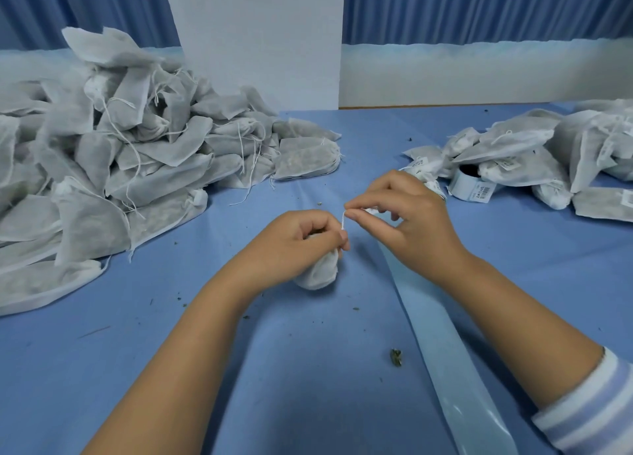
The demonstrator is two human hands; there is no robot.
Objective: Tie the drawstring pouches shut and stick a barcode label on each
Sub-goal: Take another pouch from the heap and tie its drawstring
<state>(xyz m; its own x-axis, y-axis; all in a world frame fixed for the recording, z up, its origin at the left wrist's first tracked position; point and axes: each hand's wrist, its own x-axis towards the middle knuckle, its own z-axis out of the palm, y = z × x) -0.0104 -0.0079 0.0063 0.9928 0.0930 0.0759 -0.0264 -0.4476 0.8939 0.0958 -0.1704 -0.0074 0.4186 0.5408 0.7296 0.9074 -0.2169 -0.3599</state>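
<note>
Green crumbs (pixel 396 357) dot the blue table (pixel 308 386), a white board (pixel 260 43) behind it.

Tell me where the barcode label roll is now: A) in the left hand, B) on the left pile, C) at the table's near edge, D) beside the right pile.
D: the label roll lies against the right pile; the left hand grips a pouch, the right hand pinches its drawstring.
</note>
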